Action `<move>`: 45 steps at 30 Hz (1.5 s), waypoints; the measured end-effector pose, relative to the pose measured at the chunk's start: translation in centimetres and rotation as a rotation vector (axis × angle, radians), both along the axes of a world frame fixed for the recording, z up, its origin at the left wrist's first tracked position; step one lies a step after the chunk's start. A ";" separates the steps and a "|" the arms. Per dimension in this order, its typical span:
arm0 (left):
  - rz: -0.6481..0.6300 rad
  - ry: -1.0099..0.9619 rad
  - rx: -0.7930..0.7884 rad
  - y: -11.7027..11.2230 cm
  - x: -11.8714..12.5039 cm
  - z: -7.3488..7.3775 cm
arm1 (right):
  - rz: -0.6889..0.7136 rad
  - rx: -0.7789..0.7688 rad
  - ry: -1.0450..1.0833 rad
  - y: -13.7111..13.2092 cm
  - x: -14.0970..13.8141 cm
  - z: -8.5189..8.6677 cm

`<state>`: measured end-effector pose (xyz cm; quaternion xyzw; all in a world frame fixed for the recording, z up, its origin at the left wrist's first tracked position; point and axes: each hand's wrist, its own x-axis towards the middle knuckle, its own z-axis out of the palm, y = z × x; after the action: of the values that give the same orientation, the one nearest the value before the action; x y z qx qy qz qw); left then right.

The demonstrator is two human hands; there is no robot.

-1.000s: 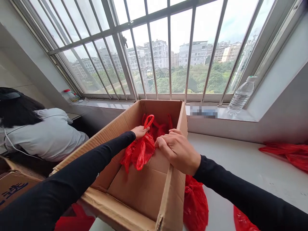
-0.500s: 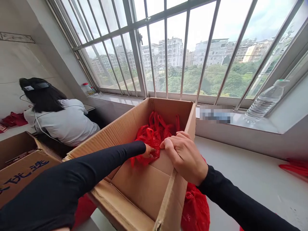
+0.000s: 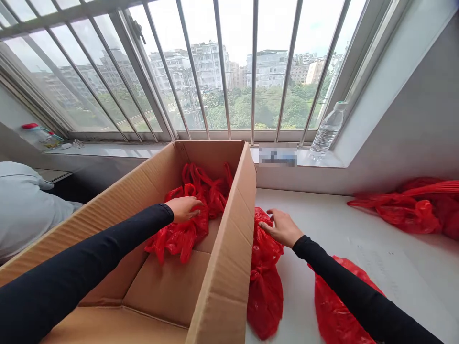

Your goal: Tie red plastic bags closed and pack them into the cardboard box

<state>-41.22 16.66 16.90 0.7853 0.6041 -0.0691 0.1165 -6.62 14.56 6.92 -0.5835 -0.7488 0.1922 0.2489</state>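
Left hand: lies palm down, fingers loosely spread, on the heap of red bags at the far end of the cardboard box, gripping nothing. Right hand: open, fingertips touching a loose red bag on the white table, just right of the box wall.

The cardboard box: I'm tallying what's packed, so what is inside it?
Red plastic bags are piled at the far end of the cardboard box, with the left hand resting on them; nearer, bare bottom flaps show. Whatever lies beneath the pile is covered.
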 end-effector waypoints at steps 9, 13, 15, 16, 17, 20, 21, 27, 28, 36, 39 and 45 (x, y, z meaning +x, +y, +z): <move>-0.100 0.107 0.122 0.3 0.9 3.9 | -0.082 -0.099 -0.116 0.6 -2.1 -2.6; -0.077 0.054 0.204 0.4 1.4 7.1 | -0.133 -0.124 -0.038 1.3 -0.1 -1.8; -0.057 -0.008 0.294 0.2 2.4 9.5 | -0.163 -0.099 0.017 1.3 1.5 -0.4; -0.045 -0.060 0.347 -0.2 3.3 10.8 | -0.174 -0.080 0.046 1.2 2.4 0.6; -0.042 -0.127 0.404 -0.8 4.5 12.0 | -0.182 -0.056 0.076 1.1 3.2 1.8; -0.063 -0.431 0.452 -3.3 9.2 14.7 | -0.199 0.029 0.152 0.3 5.6 6.1; -0.084 -0.439 0.404 -4.3 10.9 15.0 | -0.189 0.066 0.199 -0.1 6.1 7.7; -0.241 -0.793 0.098 -7.8 17.5 13.4 | 0.157 0.257 0.651 -4.5 5.5 16.5; -0.261 -0.891 0.064 -8.2 17.8 13.1 | 0.222 0.265 0.664 -5.3 5.0 17.5; -0.110 -1.360 0.033 -9.7 17.1 13.8 | 0.340 0.318 0.549 -7.6 2.1 20.3; 0.028 -1.425 0.071 -9.3 16.5 13.9 | 0.349 0.248 0.514 -7.8 1.2 20.6; 0.106 -1.454 0.078 -8.1 14.8 13.9 | 0.375 0.107 0.616 -8.2 -1.1 21.5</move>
<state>-26.46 8.56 30.78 0.6061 0.4131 0.4973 0.4634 -7.77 6.40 28.37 -0.3371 -0.7416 0.3618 0.4533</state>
